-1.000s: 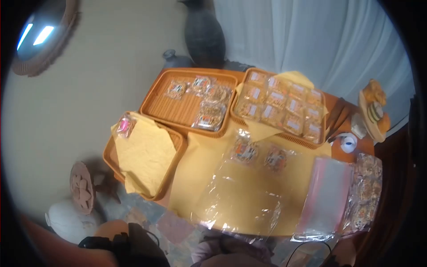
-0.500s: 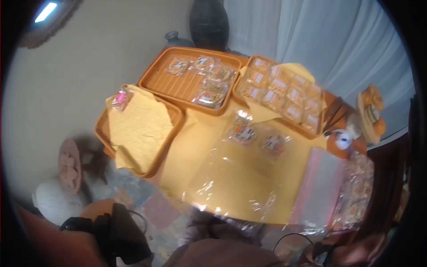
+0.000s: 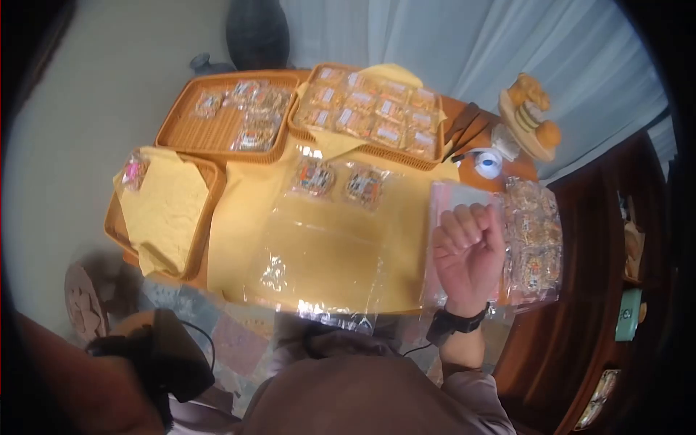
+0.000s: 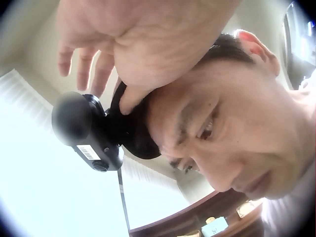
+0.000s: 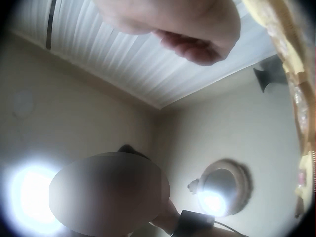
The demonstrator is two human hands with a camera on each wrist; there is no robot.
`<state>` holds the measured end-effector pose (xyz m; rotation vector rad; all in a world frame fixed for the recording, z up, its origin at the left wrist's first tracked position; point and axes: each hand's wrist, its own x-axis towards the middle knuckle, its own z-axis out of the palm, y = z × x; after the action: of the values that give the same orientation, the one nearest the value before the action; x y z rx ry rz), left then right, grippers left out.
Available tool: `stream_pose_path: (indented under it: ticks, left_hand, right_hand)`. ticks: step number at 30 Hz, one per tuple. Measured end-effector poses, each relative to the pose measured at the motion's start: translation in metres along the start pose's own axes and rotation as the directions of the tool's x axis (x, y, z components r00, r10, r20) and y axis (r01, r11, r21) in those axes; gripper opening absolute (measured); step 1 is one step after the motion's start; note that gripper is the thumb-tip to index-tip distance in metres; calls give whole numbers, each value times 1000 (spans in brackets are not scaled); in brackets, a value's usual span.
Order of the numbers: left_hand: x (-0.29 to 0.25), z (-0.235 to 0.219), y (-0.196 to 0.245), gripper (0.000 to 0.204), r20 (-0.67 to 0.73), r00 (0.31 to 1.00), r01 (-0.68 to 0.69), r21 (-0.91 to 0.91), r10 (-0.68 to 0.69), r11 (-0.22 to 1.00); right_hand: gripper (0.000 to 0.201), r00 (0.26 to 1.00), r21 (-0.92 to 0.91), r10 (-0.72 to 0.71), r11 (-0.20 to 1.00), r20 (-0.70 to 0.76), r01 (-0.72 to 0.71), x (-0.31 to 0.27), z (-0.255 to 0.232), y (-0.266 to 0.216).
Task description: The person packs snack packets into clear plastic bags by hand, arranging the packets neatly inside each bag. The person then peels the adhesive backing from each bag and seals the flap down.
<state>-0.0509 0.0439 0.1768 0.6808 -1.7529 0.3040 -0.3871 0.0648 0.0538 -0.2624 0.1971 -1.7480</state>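
My right hand [image 3: 470,254] is raised palm up over the right part of the table. Its fingers are curled in and hold nothing. Below it lie a pink-edged stack of clear bags [image 3: 437,210] and a clear pack of several round snacks [image 3: 533,232]. In the left wrist view my left hand [image 4: 148,39] is up at the head, its thumb against the dark mount of the head camera [image 4: 94,148] and other fingers extended. The head view shows only the left forearm with its wrist camera [image 3: 170,355]. A large clear bag [image 3: 319,239] holds two labelled snack packets [image 3: 365,185].
Wicker trays stand behind: one with several packets [image 3: 192,129], one filled with labelled packets [image 3: 406,152], one lined with yellow paper [image 3: 167,210]. Tape [image 3: 487,164], dark tongs [image 3: 464,127] and a board of breads [image 3: 533,119] sit at the right. A wooden shelf [image 3: 587,290] stands beside the table.
My right hand has risen from the lower right edge to over the stack of bags. The head view has shifted, so the table appears farther left and higher.
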Motion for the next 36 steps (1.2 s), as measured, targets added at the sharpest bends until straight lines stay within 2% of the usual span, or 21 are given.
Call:
stream_pose_path:
  ticks: [6, 8, 10, 13, 15, 17, 18, 19, 20, 22, 23, 24, 26, 27, 28, 29, 30, 31, 32, 34, 36]
  left_hand:
    - [24, 16, 12, 71, -81, 994, -77, -78, 70, 994]
    - [2, 9, 10, 61, 138, 990, -12, -99, 25, 995]
    - [-18, 24, 18, 51, 216, 970, 170, -289, -109, 942]
    - [-35, 32, 19, 34, 268, 953, 222, -290, -144, 931]
    - [-43, 37, 22, 31, 271, 948, 253, -319, -168, 913]
    - [-53, 41, 27, 27, 218, 961, 247, -396, -171, 884]
    - [-60, 43, 32, 27, 235, 956, 262, -412, -176, 873]
    - [-67, 46, 37, 26, 241, 946, 307, -444, -218, 842]
    - [-72, 52, 40, 25, 246, 935, 346, -475, -256, 809]
    - [-81, 61, 49, 21, 346, 888, 453, -532, -305, 715]
    - [-85, 67, 53, 18, 436, 826, 557, -543, -357, 628]
    - [-91, 71, 56, 17, 521, 751, 657, -529, -405, 538]
    - [-111, 84, 57, 27, 673, 594, 804, -510, -441, 305]
    - [-115, 89, 60, 31, 731, 480, 858, -505, -486, 87]
    - [-117, 93, 62, 35, 784, 365, 863, -488, -502, -135]
    - [-122, 98, 57, 35, 763, 355, 866, -486, -540, -117]
    - [-127, 103, 51, 35, 799, 328, 829, -500, -505, -252]
    - [-129, 106, 46, 36, 835, 314, 776, -500, -453, -384]
    - [-127, 106, 46, 36, 829, 307, 780, -500, -467, -375]
    - [-125, 106, 47, 33, 904, 209, 641, -415, -373, -646]
    - [-126, 103, 46, 33, 900, 213, 628, -424, -380, -653]
  right_hand:
    - [32, 998, 22, 57, 998, 21, -57, -1, 2, 1]
    - [32, 998, 6, 48, 999, 42, -48, -1, 3, 0]
    - [32, 997, -12, 48, 999, 64, -47, -1, 5, -1]
    - [33, 997, -48, 59, 997, 42, -57, -12, 12, 0]
    - [32, 986, -132, 99, 988, 137, -81, -27, 27, 2]
    - [36, 883, -353, 128, 934, 452, 45, -49, 42, 4]
    - [34, 707, -299, 173, 952, 686, 57, -44, 47, 4]
    - [32, 462, -244, 191, 968, 866, 58, -37, 50, 4]
    - [32, 474, -248, 186, 966, 861, 72, -41, 45, 5]
    - [97, 121, -180, 160, 968, 980, 174, -50, 37, 7]
    - [32, 394, -274, 217, 957, 893, 96, -49, 62, 1]
    - [32, 388, -267, 217, 960, 896, 79, -49, 58, -1]
    - [36, 616, -550, 163, 656, 771, 516, -42, 44, -3]
    - [38, 577, -631, 271, 454, 771, 630, -37, 42, -8]
    - [38, 560, -618, 282, 494, 779, 611, -37, 43, -8]
    - [38, 456, -560, 475, 97, 753, 823, -39, 47, -7]
    - [39, 412, -303, 645, -280, 644, 911, -43, 47, -5]
    - [43, 399, -162, 712, -379, 577, 911, -50, 41, -2]
    - [43, 388, -166, 711, -363, 586, 917, -50, 37, -1]
    - [52, 361, 88, 844, -426, 397, 900, -50, 32, 0]
    - [54, 351, 148, 856, -430, 380, 890, -51, 27, 1]
